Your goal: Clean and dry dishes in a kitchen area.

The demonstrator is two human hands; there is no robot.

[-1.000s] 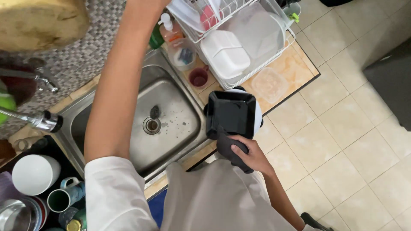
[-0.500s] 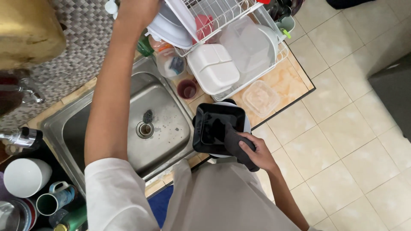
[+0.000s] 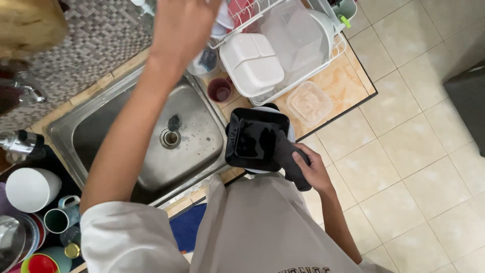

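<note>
A square black plastic container with a thick dark handle [image 3: 257, 139] is being held above the front right corner of the stainless steel sink [image 3: 126, 126], over the edge of the tiled table [image 3: 348, 83], its open top facing up toward the camera. The right hand [image 3: 312, 169] is wrapping its fingers firmly around that handle, with a white round object partly showing beneath the container. The left hand [image 3: 184, 25] is reaching up and away toward the white wire dish rack [image 3: 303, 76]; its fingers are running out of the top of the view, so whether it is gripping anything cannot be told. In the rack, a white lidded plastic box [image 3: 251, 63] is lying beside a large clear plastic tub [image 3: 298, 38]. Just beside the rack, a clear square plastic tub [image 3: 309, 102] is sitting on the table, and a small dark red cup [image 3: 220, 91] is standing by the sink rim. Well apart, at the left, a white bowl [image 3: 31, 188] and a teal mug [image 3: 60, 218] are standing among other dishes.
</note>
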